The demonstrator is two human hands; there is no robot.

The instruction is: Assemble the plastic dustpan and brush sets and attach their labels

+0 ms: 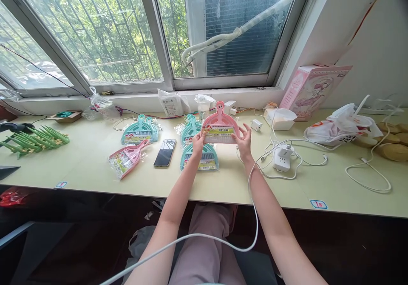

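A pink dustpan and brush set (pixel 220 119) with a printed label is held up above the table, its handle pointing toward the window. My left hand (pixel 199 142) grips its left lower corner, and my right hand (pixel 243 141) pinches the right lower corner with some fingers lifted. Partly behind and below it lie a teal dustpan set (pixel 208 159) in clear wrapping and another teal set (pixel 190 128). Further left is a teal dustpan set (pixel 140 132), with a wrapped pink dustpan set (pixel 127 159) lying slanted in front of it.
A phone (pixel 165 152) lies left of my hands. On the right are a white power strip (pixel 282 158) with cables, a tissue pack (pixel 280 118), a pink box (pixel 314 91) and a white plastic bag (pixel 342 125). Green stems (pixel 38 140) lie far left. A white cable crosses my right forearm.
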